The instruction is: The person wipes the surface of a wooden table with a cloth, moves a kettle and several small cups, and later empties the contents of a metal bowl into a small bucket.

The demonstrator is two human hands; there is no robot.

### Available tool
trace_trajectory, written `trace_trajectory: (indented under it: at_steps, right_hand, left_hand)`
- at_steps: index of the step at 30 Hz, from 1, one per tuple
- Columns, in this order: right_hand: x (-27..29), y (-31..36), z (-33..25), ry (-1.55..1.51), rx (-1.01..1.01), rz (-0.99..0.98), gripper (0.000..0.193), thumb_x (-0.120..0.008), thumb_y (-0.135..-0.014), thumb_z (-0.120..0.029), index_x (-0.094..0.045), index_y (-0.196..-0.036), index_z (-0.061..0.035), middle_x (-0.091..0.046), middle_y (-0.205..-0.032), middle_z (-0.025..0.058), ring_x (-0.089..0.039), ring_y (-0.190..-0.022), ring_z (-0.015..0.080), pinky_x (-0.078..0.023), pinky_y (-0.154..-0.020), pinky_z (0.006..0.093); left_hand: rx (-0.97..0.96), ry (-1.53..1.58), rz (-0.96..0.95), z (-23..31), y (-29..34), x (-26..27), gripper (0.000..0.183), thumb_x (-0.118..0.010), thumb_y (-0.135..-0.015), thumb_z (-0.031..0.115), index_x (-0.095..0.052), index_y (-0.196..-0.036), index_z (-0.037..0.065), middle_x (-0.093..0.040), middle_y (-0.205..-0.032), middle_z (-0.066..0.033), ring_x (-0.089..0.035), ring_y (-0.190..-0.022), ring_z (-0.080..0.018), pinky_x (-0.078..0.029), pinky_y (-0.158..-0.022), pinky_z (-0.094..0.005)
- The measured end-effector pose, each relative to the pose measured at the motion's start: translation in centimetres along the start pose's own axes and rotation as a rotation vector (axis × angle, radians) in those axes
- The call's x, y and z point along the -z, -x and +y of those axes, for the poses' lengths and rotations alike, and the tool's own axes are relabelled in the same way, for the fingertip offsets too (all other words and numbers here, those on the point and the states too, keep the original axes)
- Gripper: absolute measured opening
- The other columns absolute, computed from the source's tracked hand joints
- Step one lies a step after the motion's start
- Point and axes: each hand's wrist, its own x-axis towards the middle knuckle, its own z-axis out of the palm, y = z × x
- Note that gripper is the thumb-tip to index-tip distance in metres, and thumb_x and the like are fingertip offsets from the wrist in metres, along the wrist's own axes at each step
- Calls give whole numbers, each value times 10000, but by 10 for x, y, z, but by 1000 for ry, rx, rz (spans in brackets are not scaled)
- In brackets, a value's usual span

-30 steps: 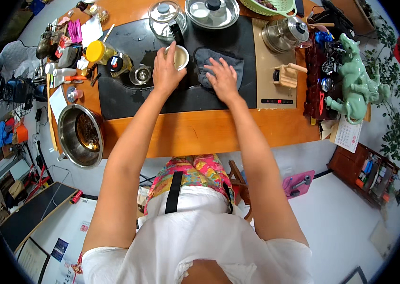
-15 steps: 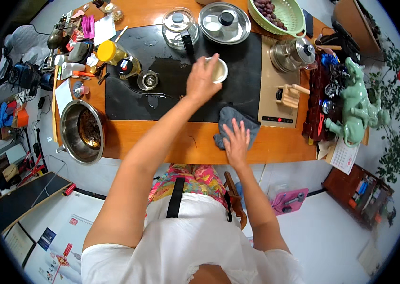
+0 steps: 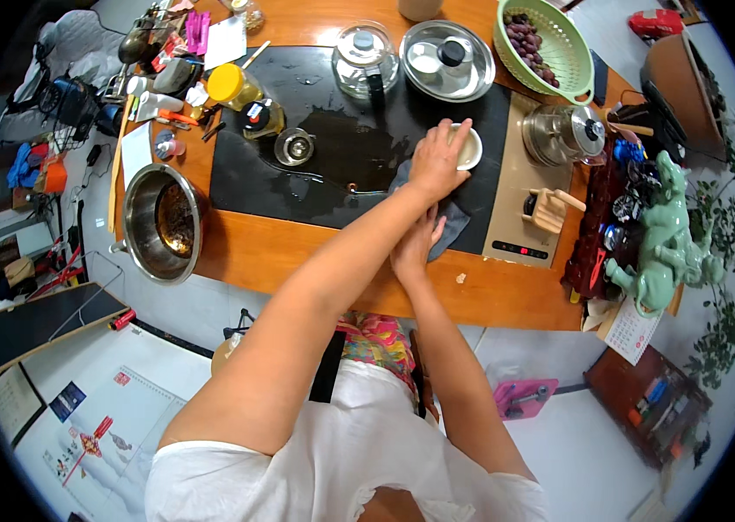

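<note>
My left hand (image 3: 439, 163) is closed round the rim of a small white cup (image 3: 470, 149), above the right part of the black tea tray (image 3: 246, 187). Its forearm crosses over my right hand (image 3: 416, 245), which rests on a grey cloth (image 3: 450, 231) at the tray's front edge. The right fingers partly disappear under the left wrist, and more of the cloth shows beyond that arm. Wet patches lie on the tray. A glass teapot (image 3: 366, 65) and a lidded steel pan (image 3: 447, 63) stand at its far side.
At the left stands a steel pot (image 3: 163, 224) with dark liquid. Jars (image 3: 234, 87) and a small glass strainer cup (image 3: 294, 147) are on the tray's left. A glass kettle (image 3: 559, 135), wooden holder (image 3: 550, 210), green figurine (image 3: 665, 235) and basket of grapes (image 3: 548, 52) line the right.
My left hand has carried the white cup to the right, over the right hand. The right hand and cloth have shifted farther onto the tray. The view has turned slightly.
</note>
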Motion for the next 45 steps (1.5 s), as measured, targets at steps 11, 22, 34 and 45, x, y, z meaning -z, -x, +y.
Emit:
trace_trajectory:
  at_steps: [11,22,34,45]
  right_hand:
    - [-59,-87,-28,-35,290,64,560,-570,-996,-291,-436,-1540,-286,-253,-1654,124,-211,-1525,298,-140,-1217,510]
    - [-24,-125,-60,-68,355,-349,339,-559,-1011,-311,-660,-1285,-140,-500,-1508,62,-327,-1476,296,-164,-1205,556]
    - [-36,-50,-92,-166,417,-430,347,-546,-1014,-374,-626,-1344,-305,-392,-1586,53,-282,-1488,353,-150,-1188,624]
    - [12,-30,-43,126,609,-245,474,-700,-888,-315,-613,-1354,-307,-428,-1555,38,-404,-1405,312,-299,-1131,601]
  left_hand:
    - [86,80,259,-16,63,69,692,-794,-791,197,-514,-1415,86,-453,-1473,-217,-464,-1333,-423,-416,-1079,-500]
    - [449,7,351,-74,237,155,425,-673,-900,113,-603,-1312,31,-493,-1462,-187,-485,-1335,-375,-398,-1113,-431]
    - [675,54,360,-79,289,163,351,-655,-923,102,-621,-1262,19,-513,-1434,-185,-496,-1328,-355,-395,-1116,-411]
    - [602,123,368,-82,255,182,353,-664,-924,124,-623,-1260,25,-514,-1428,-193,-503,-1315,-370,-404,-1104,-417]
